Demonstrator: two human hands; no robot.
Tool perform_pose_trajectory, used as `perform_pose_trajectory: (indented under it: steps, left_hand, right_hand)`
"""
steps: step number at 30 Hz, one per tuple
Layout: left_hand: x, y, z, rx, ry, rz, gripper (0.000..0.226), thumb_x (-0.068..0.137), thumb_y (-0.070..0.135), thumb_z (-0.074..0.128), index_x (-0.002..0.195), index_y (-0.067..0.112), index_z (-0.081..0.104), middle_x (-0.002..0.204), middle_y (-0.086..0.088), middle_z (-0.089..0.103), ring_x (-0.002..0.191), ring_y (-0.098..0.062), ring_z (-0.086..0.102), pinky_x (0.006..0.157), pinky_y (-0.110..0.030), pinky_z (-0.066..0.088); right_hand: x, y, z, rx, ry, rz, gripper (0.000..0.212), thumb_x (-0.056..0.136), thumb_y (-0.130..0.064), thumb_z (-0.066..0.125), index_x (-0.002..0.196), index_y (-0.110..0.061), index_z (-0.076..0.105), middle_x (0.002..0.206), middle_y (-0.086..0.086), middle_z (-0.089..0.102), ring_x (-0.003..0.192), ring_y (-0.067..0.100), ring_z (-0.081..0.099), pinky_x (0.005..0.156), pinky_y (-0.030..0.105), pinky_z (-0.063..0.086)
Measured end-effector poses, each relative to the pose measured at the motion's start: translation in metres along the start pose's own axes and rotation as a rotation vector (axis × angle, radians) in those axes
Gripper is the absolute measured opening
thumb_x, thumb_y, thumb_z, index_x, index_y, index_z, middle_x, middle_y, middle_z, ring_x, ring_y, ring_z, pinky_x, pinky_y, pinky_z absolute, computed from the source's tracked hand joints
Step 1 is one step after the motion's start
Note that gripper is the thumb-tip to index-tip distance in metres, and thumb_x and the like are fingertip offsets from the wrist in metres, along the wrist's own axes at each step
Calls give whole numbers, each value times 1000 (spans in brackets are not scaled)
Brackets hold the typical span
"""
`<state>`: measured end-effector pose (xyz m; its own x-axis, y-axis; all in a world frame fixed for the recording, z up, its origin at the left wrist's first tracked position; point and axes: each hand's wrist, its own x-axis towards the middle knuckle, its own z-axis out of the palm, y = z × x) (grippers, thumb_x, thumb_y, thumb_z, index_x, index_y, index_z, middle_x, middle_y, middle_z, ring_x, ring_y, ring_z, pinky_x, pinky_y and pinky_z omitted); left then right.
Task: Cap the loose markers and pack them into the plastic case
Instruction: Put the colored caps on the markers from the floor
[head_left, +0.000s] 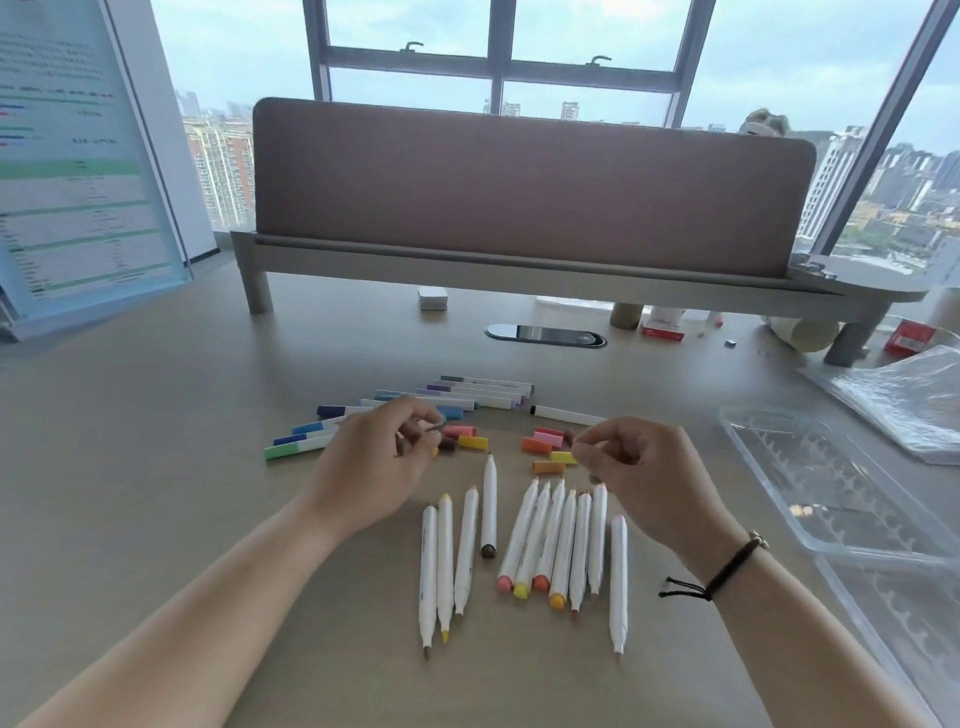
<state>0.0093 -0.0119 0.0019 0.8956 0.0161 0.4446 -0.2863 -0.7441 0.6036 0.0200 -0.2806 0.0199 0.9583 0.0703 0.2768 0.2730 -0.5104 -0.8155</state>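
While both hands (371, 462) (641, 475) hover, uncapped markers (540, 540) lie below.

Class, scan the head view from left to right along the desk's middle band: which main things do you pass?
Capped blue and green markers → left hand → loose caps → right hand → clear plastic case.

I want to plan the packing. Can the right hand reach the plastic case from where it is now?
Probably yes. The right hand hovers over the loose caps, and the plastic case lies open on the desk to its right, with nothing between them. Its fingers look curled, perhaps pinching something small.
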Motion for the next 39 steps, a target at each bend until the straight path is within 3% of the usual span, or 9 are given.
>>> perform_pose_trajectory:
  steps: [4,11,17,21,25,30,34,36,39]
  left_hand:
    - [-6,5,4,37,-117,66,7,91,25,68,93,28,73,78,20,66,75,-3,61,67,-27,52]
    - [-9,11,9,131,-116,19,11,91,39,64,85,33,71,74,22,64,68,1,57,59,-20,41]
    - [-4,5,5,169,10,-76,7,93,28,64,91,33,69,81,19,65,69,1,57,58,-19,39]
    - [3,-1,-3,197,96,-176,11,94,26,63,100,24,72,87,10,66,69,-1,54,55,-14,34]
    - [3,-4,-3,183,75,-191,12,94,27,63,102,24,72,90,8,66,74,-5,55,56,-14,36]
    - [3,-7,-1,191,37,-137,17,94,28,64,109,24,70,96,8,65,88,-8,58,66,-21,42]
    - [4,-11,3,230,-84,-78,26,95,30,58,120,31,65,122,8,63,113,-12,52,95,-32,44]
    - [4,-13,5,279,-148,-27,31,97,33,53,128,34,60,132,12,59,124,-13,46,107,-38,37]
    - [4,-12,7,335,-169,34,33,99,37,52,132,38,57,138,18,55,131,-11,41,110,-39,31]
  right_hand:
    - [-2,-1,8,-142,-44,-45,14,87,-23,74,74,-28,71,54,-5,59,44,4,43,48,21,38]
    - [-14,-12,19,-324,-133,-143,8,88,-38,69,82,-32,69,61,-13,58,58,3,52,54,18,40]
    - [-17,-22,28,-507,-95,-48,25,89,-51,60,80,-28,66,67,-11,55,68,9,52,54,27,39]
    - [-3,-43,50,-646,-124,-22,39,87,-49,57,67,-16,59,67,-6,58,64,19,55,56,27,42]
    - [10,-58,70,-726,-264,13,26,84,-36,55,66,-21,44,70,-5,51,66,20,51,72,30,40]
    - [17,-61,77,-749,-320,62,19,83,-32,55,70,-23,45,74,-5,55,74,20,56,69,30,42]
    - [20,-65,64,-590,-304,80,35,84,-37,58,60,-16,45,57,-4,49,56,18,48,57,26,39]
    - [17,-62,50,-370,-293,99,43,86,-37,59,54,-12,48,49,0,46,46,17,40,49,24,34]
    - [7,-52,22,128,-253,216,35,93,-24,56,65,-3,63,58,15,59,50,21,51,50,28,43]
